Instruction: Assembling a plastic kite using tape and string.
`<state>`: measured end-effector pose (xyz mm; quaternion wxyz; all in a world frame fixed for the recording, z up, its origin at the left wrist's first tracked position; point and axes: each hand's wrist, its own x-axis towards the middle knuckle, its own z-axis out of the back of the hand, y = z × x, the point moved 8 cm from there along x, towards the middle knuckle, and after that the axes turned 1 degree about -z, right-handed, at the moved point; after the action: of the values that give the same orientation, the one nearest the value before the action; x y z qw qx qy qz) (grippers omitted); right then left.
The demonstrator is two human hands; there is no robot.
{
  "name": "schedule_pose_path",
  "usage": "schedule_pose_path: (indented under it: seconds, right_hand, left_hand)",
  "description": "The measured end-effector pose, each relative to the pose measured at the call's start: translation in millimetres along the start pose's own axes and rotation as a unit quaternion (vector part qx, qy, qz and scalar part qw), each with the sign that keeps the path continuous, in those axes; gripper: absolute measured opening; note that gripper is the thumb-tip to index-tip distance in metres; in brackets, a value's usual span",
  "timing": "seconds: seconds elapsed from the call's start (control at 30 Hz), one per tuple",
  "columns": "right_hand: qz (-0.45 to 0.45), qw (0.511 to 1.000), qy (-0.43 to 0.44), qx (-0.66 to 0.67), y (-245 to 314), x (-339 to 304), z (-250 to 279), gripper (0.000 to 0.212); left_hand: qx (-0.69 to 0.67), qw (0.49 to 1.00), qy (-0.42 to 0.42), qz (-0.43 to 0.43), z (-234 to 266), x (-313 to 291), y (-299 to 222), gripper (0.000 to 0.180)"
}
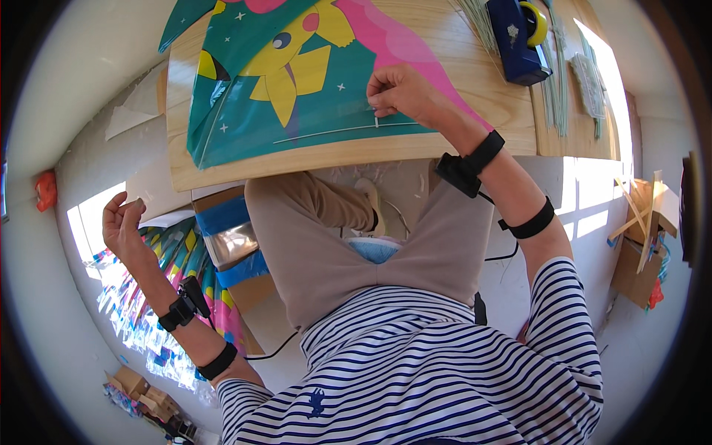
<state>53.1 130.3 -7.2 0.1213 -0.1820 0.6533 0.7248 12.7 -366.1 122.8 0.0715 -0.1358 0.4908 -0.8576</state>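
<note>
A thin printed plastic sheet (319,111), teal and pink with a yellow cartoon figure, lies over the wooden table's near side. Across its lower part runs a thin white rod (326,135). My right hand (406,95) is over the sheet, thumb and fingers pinched together at a small white strip (376,121) that meets the rod. Away from the table on the left, my left hand (126,228) is raised, its fingers loosely bent and apart, with nothing visible in it. Below that hand is a pile of colourful printed plastic sheets (156,297).
On the table's right stand a dark blue tape dispenser (512,37) with a yellow roll (535,26), bundles of thin rods (552,89) and a clear plastic packet (588,83). A cardboard box with blue tape (226,222) sits by my left leg. Wood strips and cardboard (639,230) lie far right.
</note>
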Motion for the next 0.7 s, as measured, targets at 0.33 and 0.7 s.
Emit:
schedule_pose_path:
  seconds: [0.33, 0.7]
  right_hand:
    - [0.002, 1.0, -0.001, -0.008, 2.7, -0.4, 0.4, 0.004]
    - [-0.001, 1.0, 0.004, -0.011, -0.5, 1.5, -2.6, 0.004]
  left_hand:
    - [-0.012, 1.0, -0.004, -0.004, -1.1, -0.7, 1.5, 0.031]
    - [0.008, 1.0, -0.01, 0.001, 2.7, -0.8, 3.5, 0.031]
